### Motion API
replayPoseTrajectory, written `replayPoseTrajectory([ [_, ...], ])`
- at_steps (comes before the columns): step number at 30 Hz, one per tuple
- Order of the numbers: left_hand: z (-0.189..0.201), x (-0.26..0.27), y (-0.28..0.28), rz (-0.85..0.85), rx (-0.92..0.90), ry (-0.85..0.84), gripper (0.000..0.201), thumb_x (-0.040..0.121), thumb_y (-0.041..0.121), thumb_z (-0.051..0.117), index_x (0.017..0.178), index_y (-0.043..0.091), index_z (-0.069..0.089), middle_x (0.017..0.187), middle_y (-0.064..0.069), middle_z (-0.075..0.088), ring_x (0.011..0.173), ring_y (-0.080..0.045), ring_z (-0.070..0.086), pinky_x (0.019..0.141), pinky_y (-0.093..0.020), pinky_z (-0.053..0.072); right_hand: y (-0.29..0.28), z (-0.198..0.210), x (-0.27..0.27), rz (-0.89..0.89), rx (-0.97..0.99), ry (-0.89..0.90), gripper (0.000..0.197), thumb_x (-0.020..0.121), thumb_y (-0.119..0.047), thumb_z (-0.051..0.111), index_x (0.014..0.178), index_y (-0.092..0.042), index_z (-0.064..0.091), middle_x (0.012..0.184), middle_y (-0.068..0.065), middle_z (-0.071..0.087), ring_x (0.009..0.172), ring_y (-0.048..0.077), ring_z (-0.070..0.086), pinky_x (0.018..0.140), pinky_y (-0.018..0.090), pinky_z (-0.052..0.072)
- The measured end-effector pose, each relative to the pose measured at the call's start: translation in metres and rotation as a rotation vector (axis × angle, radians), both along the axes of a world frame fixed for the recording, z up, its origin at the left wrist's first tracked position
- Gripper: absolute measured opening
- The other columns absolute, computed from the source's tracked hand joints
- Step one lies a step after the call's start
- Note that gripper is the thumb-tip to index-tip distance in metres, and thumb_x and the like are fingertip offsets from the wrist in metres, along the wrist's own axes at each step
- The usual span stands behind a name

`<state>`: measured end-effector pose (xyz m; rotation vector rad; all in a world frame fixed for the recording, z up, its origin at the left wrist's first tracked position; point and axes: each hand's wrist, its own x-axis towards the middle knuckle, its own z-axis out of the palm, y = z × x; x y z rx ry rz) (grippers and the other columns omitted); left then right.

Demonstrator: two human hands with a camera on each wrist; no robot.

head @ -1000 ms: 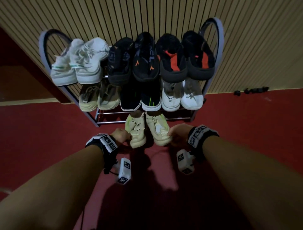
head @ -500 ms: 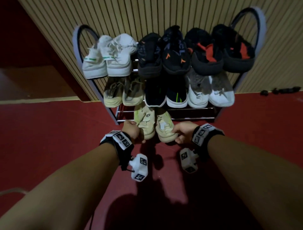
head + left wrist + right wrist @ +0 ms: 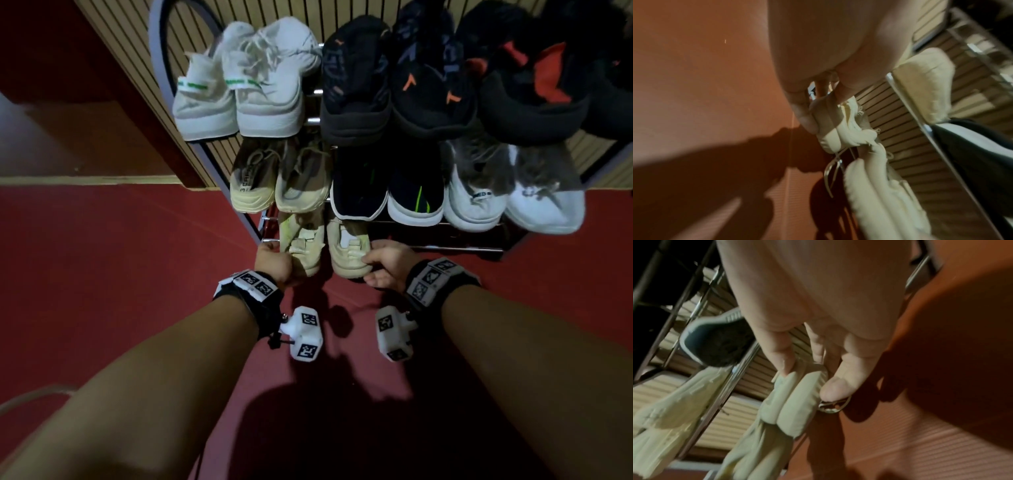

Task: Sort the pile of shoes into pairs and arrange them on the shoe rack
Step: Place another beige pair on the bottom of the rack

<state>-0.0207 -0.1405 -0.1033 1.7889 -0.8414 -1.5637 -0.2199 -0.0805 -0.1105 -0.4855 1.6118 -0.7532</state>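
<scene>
Cream shoes (image 3: 325, 248) (heels in hands (image 3: 274, 265)) point rackward.

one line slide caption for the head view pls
Left hand and right hand each hold a pale yellow shoe at the bottom tier of the shoe rack.

You are holding two pale yellow-cream sneakers: the left sneaker (image 3: 303, 245) and the right sneaker (image 3: 347, 251), at the centre of the frame. On the shoe rack (image 3: 161, 51), grey frame with chrome rails, the top row shows white sneakers with a green stripe (image 3: 239, 89), black shoes with orange marks (image 3: 397, 85) and black shoes with red lining (image 3: 534, 85). The row below shows beige sneakers (image 3: 277, 178), navy sneakers with white soles and a neon green streak (image 3: 387, 192) and white-and-grey sneakers (image 3: 513, 192). The floor (image 3: 102, 274) is dark red. The slatted wall (image 3: 130, 41) is tan. Your wristbands (image 3: 253, 286) are black with white plates bearing black-and-white square markers.
</scene>
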Motion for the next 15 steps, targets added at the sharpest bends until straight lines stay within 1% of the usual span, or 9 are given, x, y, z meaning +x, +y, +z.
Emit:
replayPoseTrajectory([
  [1, -0.007, -0.001, -0.007, -0.010, -0.007, -0.016, 0.048, 0.084, -0.015, 0.045, 0.125, 0.011, 0.041, 0.112, -0.024, 0.057, 0.079, -0.036, 0.060, 0.056, -0.044, 0.054, -0.003, -0.003, 0.001, 0.003, -0.017, 0.009, 0.016, 0.091, -0.006, 0.058, 0.099, -0.020, 0.055, 0.089, 0.015, 0.064, 0.064, 0.024, 0.060, 0.070, 0.036, 0.053],
  [2, -0.008, -0.003, -0.011, -0.013, -0.007, -0.009, 0.053, 0.082, -0.015, 0.047, 0.128, 0.009, 0.041, 0.111, -0.025, 0.057, 0.079, -0.036, 0.060, 0.059, -0.045, 0.054, -0.006, -0.007, 0.002, 0.001, -0.037, 0.017, 0.018, 0.090, -0.005, 0.059, 0.099, -0.020, 0.054, 0.085, 0.014, 0.064, 0.062, 0.023, 0.059, 0.066, 0.035, 0.052],
  [4, -0.018, -0.004, -0.022, -0.010, -0.005, 0.005, 0.057, 0.079, -0.014, 0.049, 0.131, 0.008, 0.043, 0.106, -0.024, 0.057, 0.082, -0.037, 0.060, 0.063, -0.049, 0.057, -0.010, -0.015, 0.005, -0.016, -0.060, 0.038, 0.024, 0.089, -0.003, 0.060, 0.108, -0.017, 0.055, 0.084, 0.015, 0.064, 0.057, 0.021, 0.056, 0.058, 0.033, 0.050],
  [6, -0.023, -0.005, -0.030, -0.010, -0.003, -0.013, 0.058, 0.080, -0.011, 0.052, 0.132, 0.010, 0.045, 0.108, -0.022, 0.060, 0.093, -0.038, 0.062, 0.077, -0.058, 0.056, -0.013, -0.024, 0.006, -0.029, -0.064, 0.051, 0.029, 0.088, -0.003, 0.061, 0.114, -0.015, 0.055, 0.092, 0.015, 0.065, 0.057, 0.020, 0.056, 0.058, 0.032, 0.051],
  [8, -0.026, -0.004, -0.037, -0.004, -0.007, -0.023, 0.059, 0.078, -0.013, 0.054, 0.131, 0.013, 0.048, 0.113, -0.022, 0.064, 0.098, -0.041, 0.064, 0.082, -0.062, 0.054, -0.018, -0.029, 0.009, -0.056, -0.065, 0.039, 0.031, 0.089, -0.004, 0.060, 0.117, -0.016, 0.052, 0.100, 0.012, 0.064, 0.060, 0.019, 0.057, 0.064, 0.034, 0.054],
  [11, -0.044, 0.004, -0.047, -0.001, 0.014, -0.067, 0.068, 0.070, -0.013, 0.063, 0.132, 0.011, 0.048, 0.115, -0.023, 0.065, 0.102, -0.040, 0.065, 0.086, -0.057, 0.054, -0.025, -0.038, 0.014, -0.082, -0.055, 0.032, 0.036, 0.091, -0.008, 0.060, 0.124, -0.014, 0.049, 0.103, 0.011, 0.063, 0.065, 0.019, 0.060, 0.074, 0.038, 0.057],
  [13, -0.054, 0.009, -0.049, -0.059, 0.066, -0.137, 0.059, 0.074, 0.001, 0.070, 0.130, 0.005, 0.051, 0.120, -0.024, 0.064, 0.105, -0.035, 0.065, 0.093, -0.050, 0.054, -0.029, -0.042, 0.019, -0.097, -0.050, 0.040, 0.041, 0.091, -0.008, 0.060, 0.129, -0.014, 0.047, 0.105, 0.011, 0.064, 0.066, 0.019, 0.061, 0.074, 0.038, 0.058],
  [14, -0.057, 0.010, -0.047, -0.095, 0.096, -0.143, 0.052, 0.079, 0.007, 0.067, 0.129, 0.002, 0.054, 0.120, -0.023, 0.064, 0.101, -0.031, 0.065, 0.092, -0.046, 0.054, -0.030, -0.044, 0.022, -0.100, -0.046, 0.045, 0.045, 0.090, -0.008, 0.061, 0.132, -0.015, 0.046, 0.106, 0.010, 0.064, 0.065, 0.019, 0.061, 0.073, 0.038, 0.058],
  [15, -0.056, 0.010, -0.042, -0.136, 0.118, -0.128, 0.047, 0.084, 0.010, 0.063, 0.129, -0.001, 0.055, 0.119, -0.022, 0.064, 0.092, -0.028, 0.064, 0.089, -0.042, 0.053, -0.031, -0.045, 0.025, -0.097, -0.041, 0.049, 0.050, 0.090, -0.008, 0.061, 0.136, -0.017, 0.044, 0.107, 0.010, 0.063, 0.064, 0.019, 0.061, 0.071, 0.037, 0.058],
])
